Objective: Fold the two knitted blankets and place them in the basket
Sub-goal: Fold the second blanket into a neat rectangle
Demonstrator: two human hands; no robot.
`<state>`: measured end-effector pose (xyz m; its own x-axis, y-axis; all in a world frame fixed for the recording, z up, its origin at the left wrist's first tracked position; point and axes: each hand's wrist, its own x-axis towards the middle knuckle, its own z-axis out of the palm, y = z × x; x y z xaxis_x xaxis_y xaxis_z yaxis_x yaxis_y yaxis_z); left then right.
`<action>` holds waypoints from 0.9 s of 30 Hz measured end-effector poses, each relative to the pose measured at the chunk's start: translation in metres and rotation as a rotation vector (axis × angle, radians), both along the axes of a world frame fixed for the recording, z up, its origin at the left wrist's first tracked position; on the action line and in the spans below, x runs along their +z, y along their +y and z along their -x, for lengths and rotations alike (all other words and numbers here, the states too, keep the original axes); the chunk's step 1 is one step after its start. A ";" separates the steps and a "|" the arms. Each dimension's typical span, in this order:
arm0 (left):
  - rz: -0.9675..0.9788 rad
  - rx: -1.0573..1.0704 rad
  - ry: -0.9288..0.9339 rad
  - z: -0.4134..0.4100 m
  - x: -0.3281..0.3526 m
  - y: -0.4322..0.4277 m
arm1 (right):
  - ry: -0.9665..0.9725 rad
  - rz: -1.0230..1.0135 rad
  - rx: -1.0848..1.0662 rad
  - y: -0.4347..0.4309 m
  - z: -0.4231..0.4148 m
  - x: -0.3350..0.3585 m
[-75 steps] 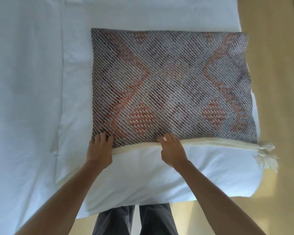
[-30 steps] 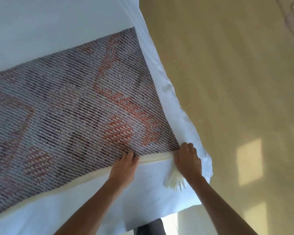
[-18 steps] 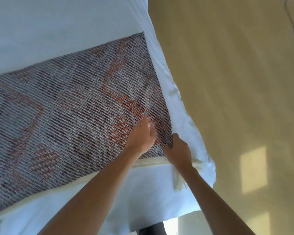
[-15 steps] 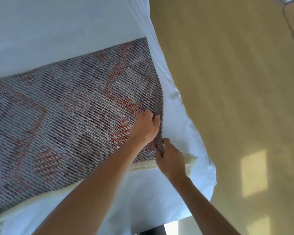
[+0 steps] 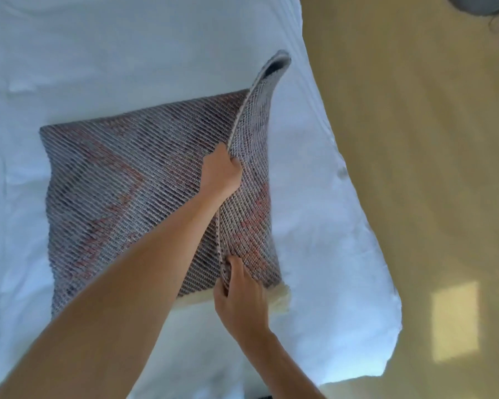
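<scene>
- Blankets in view: one knitted blanket (image 5: 113, 197), grey with pink-red zigzag and diamond bands. It lies on a bed (image 5: 98, 67) covered by a white sheet, near the bed's right edge.
- Most of the blanket lies flat. Its right-hand part is lifted off the sheet and stands up as a flap, showing a paler underside with pink patches. The far corner of the flap curls over at the top.
- Hands: two, both bare and both on the raised edge of that flap.
- Left hand (image 5: 222, 171): it reaches across the flat part and grips the edge about halfway along. Its fingers (image 5: 233, 165) are curled tight round the knit.
- Right hand (image 5: 241, 300): it is at the near end of the same edge. Its fingers (image 5: 231, 269) are pinched together on the fabric, just above the near corner.
- Fringes: one cream fringe (image 5: 281, 300) shows at the blanket's near right corner, touching the sheet beside the right hand.
- Right of the bed is a pale yellowish floor (image 5: 415, 168) with one clear patch of sunlight (image 5: 455, 321).
- One grey thing (image 5: 473, 2) is cut off at the top right corner, and I cannot tell what it is.
</scene>
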<state>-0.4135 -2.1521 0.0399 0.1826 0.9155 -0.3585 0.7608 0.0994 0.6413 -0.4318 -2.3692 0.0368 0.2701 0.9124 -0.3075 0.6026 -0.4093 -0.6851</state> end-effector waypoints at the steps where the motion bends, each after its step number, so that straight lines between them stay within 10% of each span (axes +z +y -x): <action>1: 0.014 0.021 -0.014 0.010 -0.001 0.001 | 0.020 0.011 -0.010 0.000 0.007 -0.001; 27: 0.069 0.331 0.012 0.383 -0.060 0.052 | 0.048 0.216 0.198 0.052 0.320 -0.025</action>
<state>-0.7962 -2.0999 -0.0206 -0.1253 0.8980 -0.4218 0.6878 0.3850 0.6154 -0.7513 -2.3172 0.0118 0.0739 0.8581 -0.5082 0.6540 -0.4264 -0.6249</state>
